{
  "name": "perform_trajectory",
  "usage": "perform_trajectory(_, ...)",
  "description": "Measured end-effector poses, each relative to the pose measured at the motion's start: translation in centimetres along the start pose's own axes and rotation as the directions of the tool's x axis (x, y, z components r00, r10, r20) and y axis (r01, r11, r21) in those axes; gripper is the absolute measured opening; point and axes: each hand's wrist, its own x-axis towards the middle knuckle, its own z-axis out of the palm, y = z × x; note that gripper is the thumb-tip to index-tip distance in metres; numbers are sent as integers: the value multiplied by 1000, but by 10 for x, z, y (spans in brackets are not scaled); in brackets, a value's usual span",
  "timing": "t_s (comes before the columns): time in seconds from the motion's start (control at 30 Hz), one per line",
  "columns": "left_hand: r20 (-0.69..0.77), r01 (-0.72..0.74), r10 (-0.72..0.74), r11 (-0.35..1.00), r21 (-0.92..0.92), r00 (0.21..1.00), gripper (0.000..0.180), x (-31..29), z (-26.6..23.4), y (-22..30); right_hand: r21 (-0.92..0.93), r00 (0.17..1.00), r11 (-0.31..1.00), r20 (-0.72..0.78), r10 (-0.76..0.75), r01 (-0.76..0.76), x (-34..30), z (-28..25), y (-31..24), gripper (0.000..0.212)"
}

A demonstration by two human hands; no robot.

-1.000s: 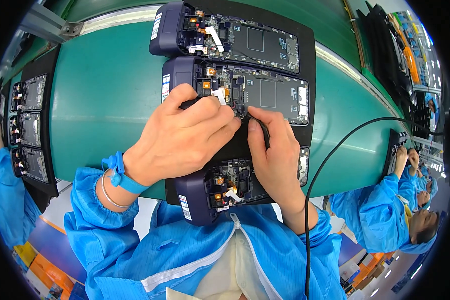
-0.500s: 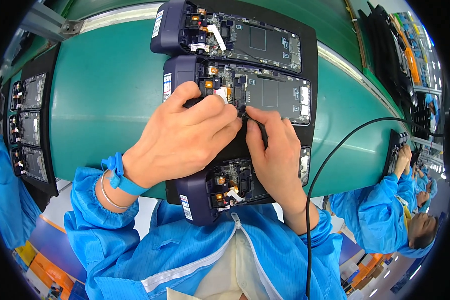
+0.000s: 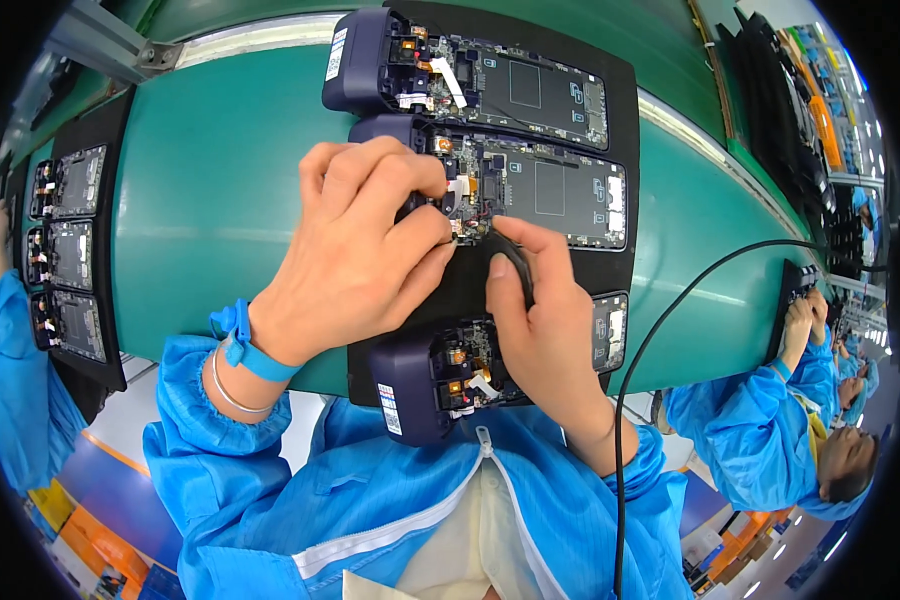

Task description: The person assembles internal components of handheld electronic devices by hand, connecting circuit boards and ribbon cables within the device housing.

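Note:
Three opened handheld devices with dark purple grip ends and bare circuit boards lie on a black mat [image 3: 612, 268]: a far device [image 3: 525, 85], a middle device [image 3: 550, 190] and a near device [image 3: 405, 390]. My left hand [image 3: 360, 245] is bent over the grip end of the middle device, fingers curled, fingertips at the board's near edge. What they pinch, if anything, is too small to tell. Closed around a dark, rounded tool [image 3: 515, 262], my right hand [image 3: 555, 335] has its fingertips beside the same edge. The tool's tip is hard to make out.
A green work surface [image 3: 210, 220] lies under the mat. Another black mat with similar devices [image 3: 75, 250] lies at the left. A black cable [image 3: 660, 312] curves past my right forearm. A co-worker in blue [image 3: 740, 420] works at the right, another sleeve [image 3: 10, 350] shows at the left.
My left hand's fingers have shifted and bunched up over the middle device. My right hand has turned slightly, showing more of the dark tool. The whole view has shifted a little.

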Motion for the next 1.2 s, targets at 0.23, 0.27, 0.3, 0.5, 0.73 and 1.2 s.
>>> perform_trajectory(0.23,-9,88,-89,993,-81,996,16,1,5,1,-80,997,994,-23,-75,73,3,9,4,24)
perform_trajectory(0.27,-9,88,-89,993,-82,996,16,1,5,1,-53,998,997,-17,-57,56,3,9,4,24)
perform_trajectory(0.3,-12,93,-94,992,-87,996,16,0,6,1,-26,999,999,-11,-38,38,3,9,3,24)
perform_trajectory(0.5,-10,111,-112,989,-94,994,18,2,7,3,-89,997,994,-16,-71,69,6,11,3,24)
perform_trajectory(0.73,-12,108,-110,990,-89,994,17,1,8,2,16,999,1000,24,24,-25,5,9,3,23)
perform_trajectory(1.2,-47,141,-150,977,-158,988,26,1,4,-1,90,994,991,60,92,-97,9,5,3,23)
